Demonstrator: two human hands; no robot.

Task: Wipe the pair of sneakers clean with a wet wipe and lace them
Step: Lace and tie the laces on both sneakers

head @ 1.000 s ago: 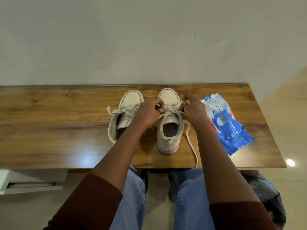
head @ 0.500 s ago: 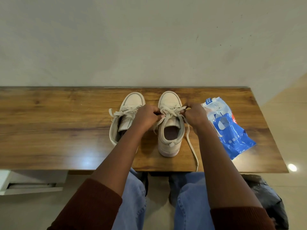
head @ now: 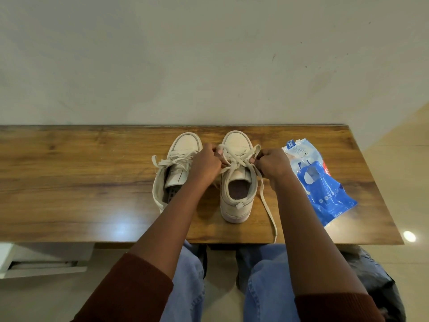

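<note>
— Left hand (head: 205,162) and right hand (head: 272,163), fingers curled, each pinch the lace (head: 239,156) across the top of the right sneaker (head: 234,205).
— And around that shoe?
— Left sneaker (head: 185,145) stands just beside it, on its left, laces loose. Wipes pack (head: 325,194) lies near it, on its right. One lace end trails past its heel, between shoe and pack. Table (head: 69,182) lies under it, toe pointing away from the person.

A wooden table (head: 69,177) lies beneath the left hand (head: 205,165) and right hand (head: 271,165); a pale wall (head: 209,54) stands beyond. Glossy beige floor (head: 394,159), rightward, reflects light.
</note>
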